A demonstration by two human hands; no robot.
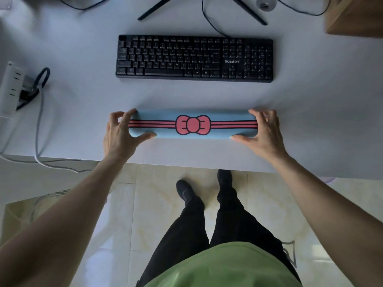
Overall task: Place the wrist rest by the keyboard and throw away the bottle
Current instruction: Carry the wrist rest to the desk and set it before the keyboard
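Note:
A long light-blue wrist rest point(228, 116) with pink stripes and a pink bow lies flat on the white desk point(83, 59), parallel to the black keyboard point(194, 58) and a gap nearer to me than it. My left hand point(119, 134) grips its left end, thumb on the near edge and fingers over the far edge. My right hand point(264, 132) holds the right end the same way. No bottle is in view.
A white power strip point(11, 88) with a black plug and grey cables sits at the desk's left edge. The monitor stand legs point(157, 7) and a black cable lie behind the keyboard. A cardboard box point(356, 15) stands at the far right. My legs stand on a tiled floor below.

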